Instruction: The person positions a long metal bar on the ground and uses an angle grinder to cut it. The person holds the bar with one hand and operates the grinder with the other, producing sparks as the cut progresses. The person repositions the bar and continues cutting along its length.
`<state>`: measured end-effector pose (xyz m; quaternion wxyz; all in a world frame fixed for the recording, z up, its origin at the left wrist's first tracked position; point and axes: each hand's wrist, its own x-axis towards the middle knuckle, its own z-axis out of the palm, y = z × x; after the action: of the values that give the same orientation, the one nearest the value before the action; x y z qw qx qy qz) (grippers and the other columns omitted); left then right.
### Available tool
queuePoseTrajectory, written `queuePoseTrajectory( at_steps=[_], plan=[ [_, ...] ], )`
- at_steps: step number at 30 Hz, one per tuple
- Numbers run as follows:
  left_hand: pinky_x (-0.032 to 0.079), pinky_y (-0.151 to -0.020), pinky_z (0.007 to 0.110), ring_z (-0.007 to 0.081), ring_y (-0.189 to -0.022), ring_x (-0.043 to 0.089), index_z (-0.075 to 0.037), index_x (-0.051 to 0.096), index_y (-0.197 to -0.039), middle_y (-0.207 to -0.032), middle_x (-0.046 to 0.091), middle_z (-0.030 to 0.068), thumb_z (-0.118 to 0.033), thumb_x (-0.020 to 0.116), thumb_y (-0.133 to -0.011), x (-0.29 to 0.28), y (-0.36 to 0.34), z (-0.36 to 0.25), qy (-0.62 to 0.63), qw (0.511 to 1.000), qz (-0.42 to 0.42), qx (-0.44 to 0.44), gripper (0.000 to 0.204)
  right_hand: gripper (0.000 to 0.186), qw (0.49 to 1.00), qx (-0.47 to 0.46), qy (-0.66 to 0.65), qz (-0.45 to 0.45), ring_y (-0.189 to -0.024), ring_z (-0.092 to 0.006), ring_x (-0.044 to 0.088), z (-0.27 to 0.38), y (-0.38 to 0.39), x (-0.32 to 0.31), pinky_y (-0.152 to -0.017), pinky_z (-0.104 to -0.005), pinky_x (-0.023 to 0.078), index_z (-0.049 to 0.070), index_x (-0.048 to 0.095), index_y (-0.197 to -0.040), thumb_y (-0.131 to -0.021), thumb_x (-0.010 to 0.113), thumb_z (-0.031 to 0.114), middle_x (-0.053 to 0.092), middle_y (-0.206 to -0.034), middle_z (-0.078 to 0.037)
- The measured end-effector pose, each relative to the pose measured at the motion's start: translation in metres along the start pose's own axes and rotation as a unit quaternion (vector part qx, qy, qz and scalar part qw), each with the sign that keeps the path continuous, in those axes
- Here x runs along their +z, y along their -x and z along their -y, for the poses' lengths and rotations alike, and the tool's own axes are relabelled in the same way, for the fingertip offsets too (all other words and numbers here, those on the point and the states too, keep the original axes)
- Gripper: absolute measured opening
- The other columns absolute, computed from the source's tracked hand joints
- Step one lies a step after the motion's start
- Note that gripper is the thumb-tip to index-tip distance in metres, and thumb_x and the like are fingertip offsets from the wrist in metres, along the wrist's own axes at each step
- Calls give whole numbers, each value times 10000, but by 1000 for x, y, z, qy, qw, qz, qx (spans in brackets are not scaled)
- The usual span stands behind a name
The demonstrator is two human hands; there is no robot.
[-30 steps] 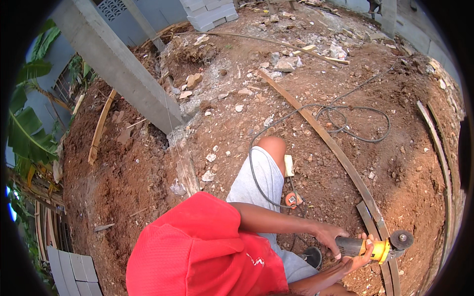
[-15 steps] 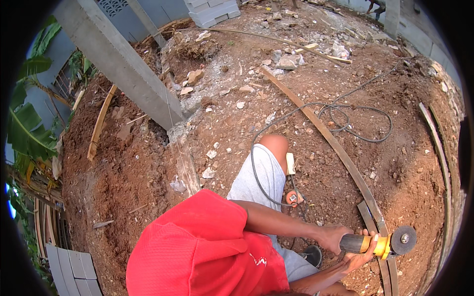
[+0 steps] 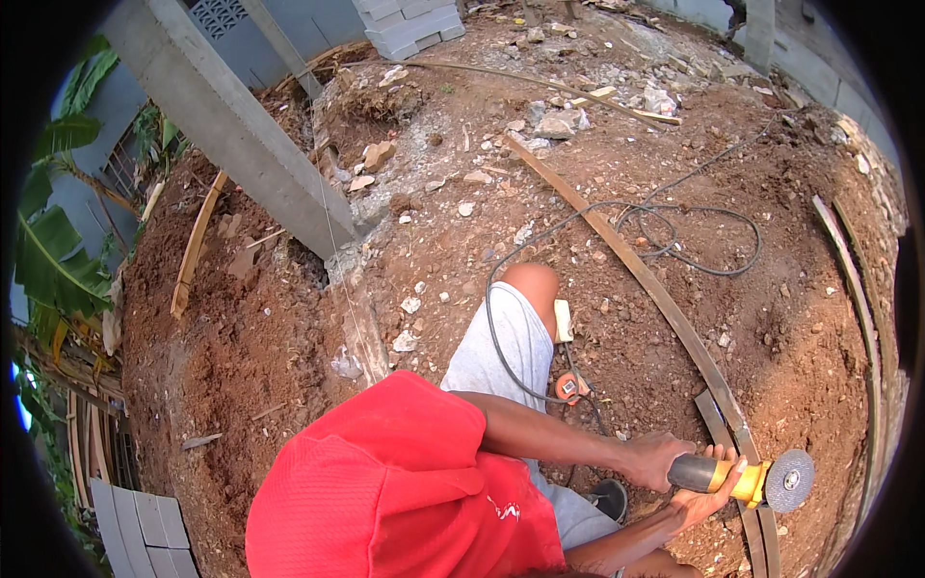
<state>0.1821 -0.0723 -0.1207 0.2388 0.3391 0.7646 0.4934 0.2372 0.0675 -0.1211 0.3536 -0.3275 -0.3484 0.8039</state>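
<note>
My left hand (image 3: 653, 460) grips the rear of a black-and-yellow angle grinder (image 3: 701, 474). Beneath its yellow front part, my right hand (image 3: 709, 499) has its fingers wrapped round the tool. The grinder's cutting disc (image 3: 790, 480) faces up toward me at the right end, above a long timber plank (image 3: 665, 299) lying on the dirt. A shorter board (image 3: 715, 424) lies alongside that plank. An orange tape measure (image 3: 568, 387) rests beside my bent leg, near a pale yellow block (image 3: 564, 321) and a looping black cable (image 3: 674, 252).
A concrete column (image 3: 231, 144) stands at the left, beside broken ground and a banana plant (image 3: 63, 260). Grey blocks (image 3: 409, 24) are stacked at the back. Rubble (image 3: 556, 125) and loose timber (image 3: 848, 289) lie about. Part of another person (image 3: 737, 19) shows at the top right.
The grinder has shifted slightly right, and its disc has turned to show more of its face to me. Both my hands moved with it, still gripping.
</note>
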Motion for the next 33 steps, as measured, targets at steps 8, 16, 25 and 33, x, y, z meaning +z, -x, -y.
queuePoseTrajectory(
  at_steps=[8, 16, 25, 33],
  plan=[
    [538, -712, 512, 420, -838, 720, -37, 622, -1016, -857, 718, 200, -197, 825, -635, -3, -4, -1, -12, 999, 40, 4, 461, 525, 999, 15, -34, 4, -1014, -247, 662, -5, -8, -16, -925, -411, 566, 27, 483, -1361, -920, 746, 140, 643, -1091, -123],
    [536, -762, 487, 385, -906, 704, -23, 636, -1113, -955, 707, 208, -316, 881, -687, -13, -5, 13, -11, 995, 80, 60, 573, 431, 997, -1, -71, 1, -901, -238, 655, -8, -4, -16, -857, -406, 569, 71, 521, -1275, -891, 715, 70, 656, -1005, -106],
    [561, -799, 405, 267, -921, 695, -29, 666, -1216, -1030, 694, 142, -270, 911, -718, -41, 8, 42, 33, 993, 103, 41, 605, 505, 998, -20, -42, -32, -880, -209, 683, -3, 1, -11, -859, -382, 575, -10, 495, -1299, -855, 718, 80, 679, -983, -98],
    [545, -776, 372, 208, -843, 657, -39, 636, -1280, -914, 682, 89, -138, 823, -766, -37, 9, 33, 80, 990, 118, 2, 556, 439, 998, -19, -55, -35, -860, -212, 674, -5, -1, -11, -828, -374, 570, 3, 506, -1269, -870, 685, 40, 672, -964, -101]
  ],
)
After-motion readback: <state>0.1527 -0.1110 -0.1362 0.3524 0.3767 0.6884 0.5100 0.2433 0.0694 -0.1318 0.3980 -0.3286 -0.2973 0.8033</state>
